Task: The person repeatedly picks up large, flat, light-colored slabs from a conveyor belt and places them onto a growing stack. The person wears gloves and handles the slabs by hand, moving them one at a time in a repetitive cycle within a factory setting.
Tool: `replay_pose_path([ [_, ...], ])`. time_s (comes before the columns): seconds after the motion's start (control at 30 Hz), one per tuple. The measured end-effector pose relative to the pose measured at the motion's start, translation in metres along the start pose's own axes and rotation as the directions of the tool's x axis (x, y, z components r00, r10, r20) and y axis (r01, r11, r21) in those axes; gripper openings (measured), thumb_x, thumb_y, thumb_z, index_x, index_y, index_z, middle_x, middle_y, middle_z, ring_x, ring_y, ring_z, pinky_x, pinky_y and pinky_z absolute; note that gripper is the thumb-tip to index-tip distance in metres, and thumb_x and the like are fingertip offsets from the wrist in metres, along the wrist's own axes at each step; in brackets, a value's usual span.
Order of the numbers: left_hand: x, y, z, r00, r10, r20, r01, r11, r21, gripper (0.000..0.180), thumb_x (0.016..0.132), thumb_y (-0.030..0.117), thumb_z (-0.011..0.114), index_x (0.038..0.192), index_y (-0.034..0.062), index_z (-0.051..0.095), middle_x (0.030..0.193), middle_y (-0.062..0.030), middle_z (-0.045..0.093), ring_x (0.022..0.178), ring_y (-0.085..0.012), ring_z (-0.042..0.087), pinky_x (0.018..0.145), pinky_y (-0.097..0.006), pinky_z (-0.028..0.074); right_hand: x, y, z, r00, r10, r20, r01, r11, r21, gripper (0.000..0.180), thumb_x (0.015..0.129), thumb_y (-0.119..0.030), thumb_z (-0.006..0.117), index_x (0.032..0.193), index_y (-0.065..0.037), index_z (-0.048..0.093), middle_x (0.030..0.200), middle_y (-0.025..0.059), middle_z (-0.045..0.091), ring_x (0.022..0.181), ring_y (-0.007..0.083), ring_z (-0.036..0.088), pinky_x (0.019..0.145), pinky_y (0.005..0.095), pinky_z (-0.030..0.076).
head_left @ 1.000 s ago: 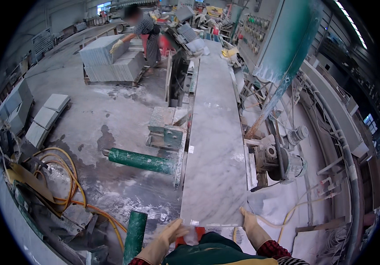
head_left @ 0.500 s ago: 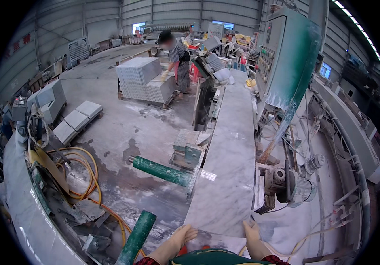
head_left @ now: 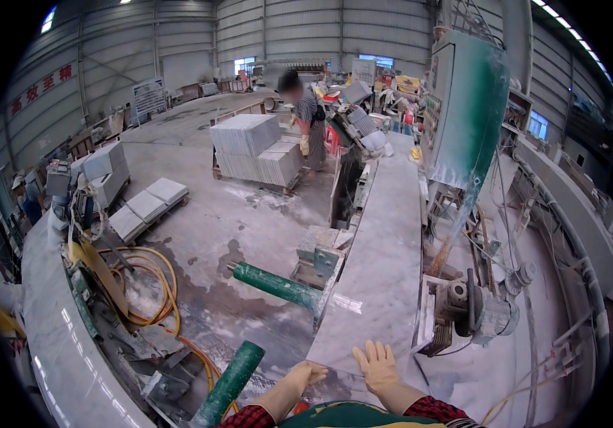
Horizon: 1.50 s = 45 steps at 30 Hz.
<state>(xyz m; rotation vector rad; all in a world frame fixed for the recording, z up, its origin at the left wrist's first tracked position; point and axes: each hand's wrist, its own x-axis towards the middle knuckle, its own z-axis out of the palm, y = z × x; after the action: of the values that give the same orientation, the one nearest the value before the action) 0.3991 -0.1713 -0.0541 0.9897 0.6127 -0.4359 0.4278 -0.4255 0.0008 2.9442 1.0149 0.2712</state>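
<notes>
A long, polished white-grey marble slab point(head_left: 381, 250) lies on the machine bed in front of me, its near end close to my body. My left hand point(head_left: 305, 375), in a cream glove, is closed at the slab's near left corner, the fingers pressed together on the edge. My right hand point(head_left: 379, 365), gloved the same way, rests palm down on top of the near end. Its fingers are spread and hold nothing. The underside of the slab and whatever part of my left thumb lies beneath it are hidden.
Two green rollers point(head_left: 278, 284) point(head_left: 235, 378) jut out at left. A green-grey control cabinet point(head_left: 467, 107) and a motor point(head_left: 492, 317) stand right. Yellow hoses point(head_left: 167, 274) coil on the floor. A co-worker point(head_left: 308, 125) stands by stacked tiles point(head_left: 246, 139). Another polished slab point(head_left: 57, 321) curves along the left.
My right hand has left the slab's right near edge and moved left onto its top, fingers spread. The left hand stays at the corner. The view has shifted, and the co-worker's arm has lowered.
</notes>
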Motion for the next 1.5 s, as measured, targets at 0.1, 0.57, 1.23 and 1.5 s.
replay_pose_path([
  [0.1, -0.001, 0.000, -0.004, 1.000, 0.013, 0.008, -0.014, 0.999, 0.051, 0.029, 0.096, 0.005, 0.063, 0.123, -0.0075, 0.061, 0.119, -0.0207, 0.070, 0.114, -0.0309, 0.069, 0.100, -0.040, 0.059, 0.003, 0.001, -0.008, 0.999, -0.022, 0.024, 0.021, 0.999, 0.027, 0.066, 0.088, -0.011, 0.059, 0.153, -0.011, 0.045, 0.152, 0.0280, 0.043, 0.135, 0.0478, 0.043, 0.117, 0.0611, 0.029],
  [0.57, -0.199, 0.012, -0.221, 0.119, 0.825, -0.552, 0.149, 0.535, 0.831, 0.044, 0.099, 0.030, 0.064, 0.133, 0.0026, 0.065, 0.128, -0.0193, 0.070, 0.120, -0.0346, 0.067, 0.102, -0.040, 0.050, 0.024, 0.012, 0.007, 0.920, 0.045, 0.389, -0.037, 0.999, -0.029, 0.076, 0.094, -0.005, 0.048, 0.165, -0.014, 0.023, 0.166, 0.0290, 0.023, 0.151, 0.0511, 0.026, 0.124, 0.0586, 0.020],
  [1.23, -0.303, -0.094, -0.305, -0.049, 0.871, -0.488, 0.659, 0.395, 0.640, 0.054, 0.104, 0.026, 0.056, 0.151, 0.0022, 0.046, 0.152, -0.0216, 0.050, 0.140, -0.0419, 0.044, 0.117, -0.048, 0.035, 0.033, 0.025, 0.011, 0.926, 0.016, 0.377, -0.002, 0.999, -0.036, 0.078, 0.094, -0.005, 0.049, 0.166, -0.014, 0.021, 0.165, 0.0308, 0.026, 0.151, 0.0501, 0.029, 0.125, 0.0568, 0.021],
  [1.5, -0.297, -0.104, -0.312, -0.076, 0.860, -0.505, 0.704, 0.405, 0.584, 0.054, 0.103, 0.023, 0.057, 0.152, 0.0041, 0.045, 0.154, -0.0209, 0.049, 0.143, -0.0407, 0.043, 0.118, -0.048, 0.034, 0.037, 0.031, 0.018, 0.961, 0.013, 0.278, -0.013, 1.000, -0.001, 0.082, 0.088, -0.001, 0.053, 0.164, -0.014, 0.027, 0.163, 0.0299, 0.030, 0.149, 0.0492, 0.033, 0.124, 0.0562, 0.026],
])
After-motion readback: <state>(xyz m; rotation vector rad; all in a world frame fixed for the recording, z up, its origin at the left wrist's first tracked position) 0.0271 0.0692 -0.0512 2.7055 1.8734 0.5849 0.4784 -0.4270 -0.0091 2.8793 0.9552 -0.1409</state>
